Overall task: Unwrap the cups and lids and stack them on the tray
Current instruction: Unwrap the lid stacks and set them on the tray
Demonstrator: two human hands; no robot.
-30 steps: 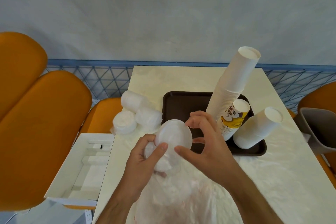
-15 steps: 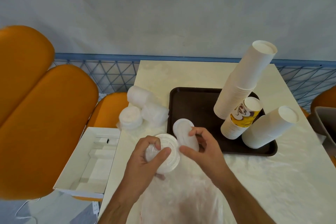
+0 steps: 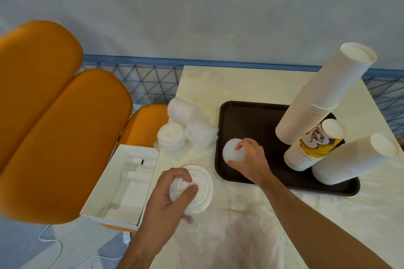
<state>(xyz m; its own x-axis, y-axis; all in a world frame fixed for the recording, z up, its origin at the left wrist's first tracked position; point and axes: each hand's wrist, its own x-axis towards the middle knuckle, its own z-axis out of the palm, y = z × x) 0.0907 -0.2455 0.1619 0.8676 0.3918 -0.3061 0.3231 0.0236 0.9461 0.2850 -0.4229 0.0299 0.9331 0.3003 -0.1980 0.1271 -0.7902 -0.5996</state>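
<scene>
While right hand (image 3: 251, 160) grips, lid stack (image 3: 233, 152) lies sideways.

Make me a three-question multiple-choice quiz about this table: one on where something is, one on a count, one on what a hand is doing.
1. Where is the stack of lids in the right hand?
A. Over the brown tray
B. In the white box
C. On the orange chair

2. How many cup stacks stand on the tray?
A. One
B. Three
C. Five

3. What is the left hand doing?
A. Hanging idle
B. Gripping clear lids
C. Pushing the tray

Answers: 1 A, dark tray shows around it; 2 B, three leaning stacks; 3 B, fingers curl around them.
</scene>
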